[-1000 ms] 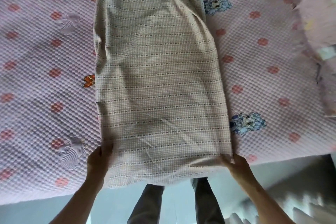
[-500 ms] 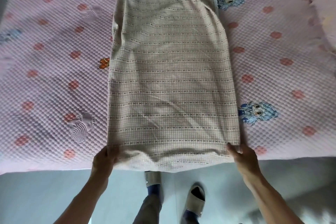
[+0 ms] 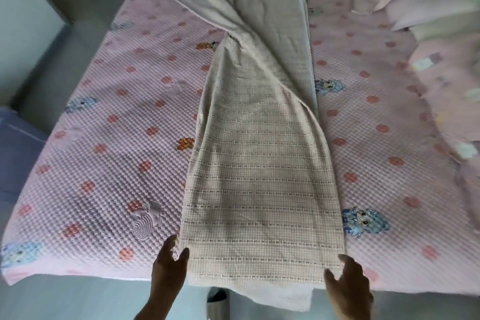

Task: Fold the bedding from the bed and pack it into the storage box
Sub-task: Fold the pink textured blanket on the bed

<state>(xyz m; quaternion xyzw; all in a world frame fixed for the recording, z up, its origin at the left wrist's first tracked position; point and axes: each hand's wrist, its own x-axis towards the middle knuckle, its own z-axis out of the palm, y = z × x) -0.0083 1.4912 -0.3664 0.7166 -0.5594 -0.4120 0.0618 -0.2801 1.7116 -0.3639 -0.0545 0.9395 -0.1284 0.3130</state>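
Note:
A beige checked blanket (image 3: 262, 176), folded into a long strip, lies across the pink quilted bed cover (image 3: 117, 153). Its near end hangs a little over the bed's front edge. The far end is twisted open and shows a plain grey underside. My left hand (image 3: 168, 270) hovers at the blanket's near left corner, with fingers and thumb spread and nothing between them. At the near right corner my right hand (image 3: 348, 286) is spread the same way, its fingertips close to the edge. No storage box is in view.
Pillows and crumpled pink bedding (image 3: 441, 21) are piled along the bed's right side. A grey floor (image 3: 78, 301) runs in front of the bed, and a slippered foot (image 3: 217, 304) shows under the blanket's end. A blue-grey object (image 3: 15, 148) stands at the left.
Both hands gripped the blanket's near corners before; now they have let go and are spread beside them. The view has lifted, showing more of the bed and the blanket's far end.

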